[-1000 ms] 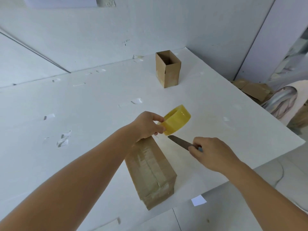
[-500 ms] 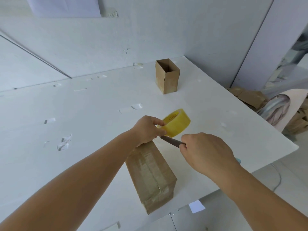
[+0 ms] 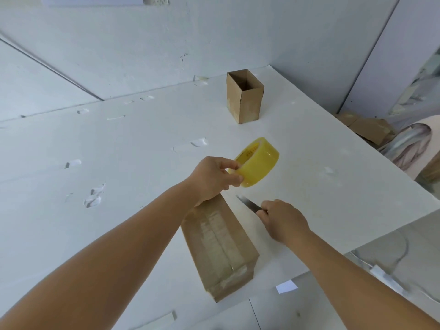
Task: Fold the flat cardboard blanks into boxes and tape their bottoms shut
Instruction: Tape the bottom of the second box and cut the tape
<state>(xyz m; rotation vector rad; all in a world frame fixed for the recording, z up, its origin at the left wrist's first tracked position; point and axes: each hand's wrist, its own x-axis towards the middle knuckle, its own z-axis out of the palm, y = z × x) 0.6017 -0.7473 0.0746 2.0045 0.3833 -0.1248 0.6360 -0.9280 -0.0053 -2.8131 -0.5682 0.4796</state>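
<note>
A brown cardboard box (image 3: pixel 221 248) stands bottom-up near the front edge of the white table (image 3: pixel 119 163), with clear tape running along its closed bottom seam. Just above the box's far end, my left hand (image 3: pixel 214 179) holds a yellow roll of tape (image 3: pixel 257 163) by its rim. My right hand (image 3: pixel 283 220) grips a knife (image 3: pixel 247 204) to the right of the box, its blade pointing toward the roll and a little below it. A second box (image 3: pixel 245 96) stands upright and open-topped at the far side of the table.
Scraps of tape (image 3: pixel 94 198) and dents mark the table's left half. The table ends close to the right and front. Flat cardboard blanks (image 3: pixel 366 127) lie on the floor beyond the right edge. White walls close the back.
My right hand has pulled the knife back and down, away from the roll where the blade was half a second ago. My left hand has lifted the roll slightly.
</note>
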